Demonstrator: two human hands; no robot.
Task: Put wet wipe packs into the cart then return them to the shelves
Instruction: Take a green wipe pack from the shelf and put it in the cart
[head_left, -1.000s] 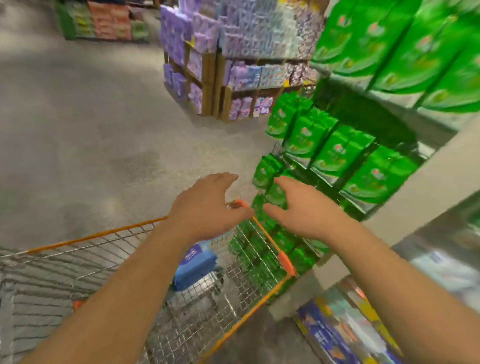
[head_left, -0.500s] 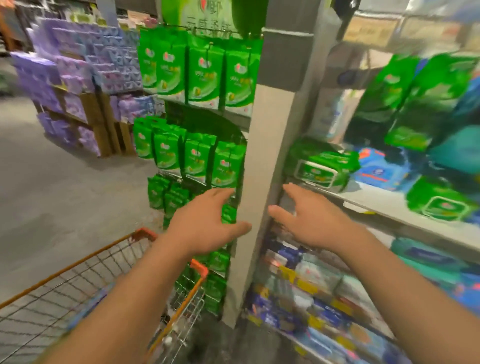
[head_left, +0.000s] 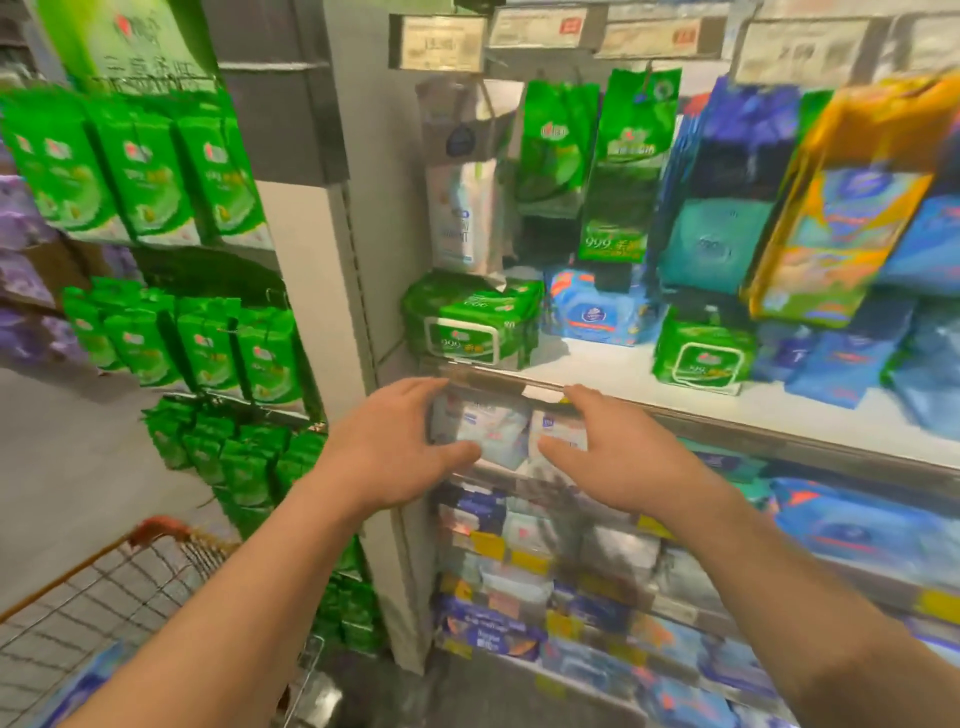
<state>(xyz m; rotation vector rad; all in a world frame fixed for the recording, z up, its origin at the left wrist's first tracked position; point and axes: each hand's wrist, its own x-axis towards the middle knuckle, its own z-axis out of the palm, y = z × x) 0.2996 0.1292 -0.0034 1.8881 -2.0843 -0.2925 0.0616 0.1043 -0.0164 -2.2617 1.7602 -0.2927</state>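
Head view, looking down at the shelves: left hand (head_left: 387, 447) out in front, fingers spread and relaxed, gripping nothing, thumb close under a pale white wet wipe pack (head_left: 480, 426) tucked below the shelf edge (head_left: 675, 410); contact too blurred to call. Right hand (head_left: 618, 457) level with it, fingers likewise loose and extended, nothing held, thumb pointing toward a second white pack (head_left: 558, 431) just beside the first. Between the two hands, both pale packs side by side. Up on the white shelf, a green lidded wipe pack (head_left: 467, 325) at the left end, a blue pack (head_left: 597, 312) behind and right of it, another green lidded pack (head_left: 701, 356) further right. Above those, hanging packs: a white one (head_left: 462, 208), green ones (head_left: 623, 166), dark blue and teal (head_left: 727, 197), one orange and blue (head_left: 852, 208) tilted at the right. Price tags (head_left: 441, 44) along the top rail, print unreadable. Left of the grey upright post (head_left: 311, 270), rows of hanging green packs (head_left: 135, 171) on the end panel. Lower shelves crammed with mixed blue and white packs (head_left: 493, 623), smeared by blur. Bottom left, wire cart (head_left: 104, 592) with orange rim, a blue pack (head_left: 88, 686) lying inside.
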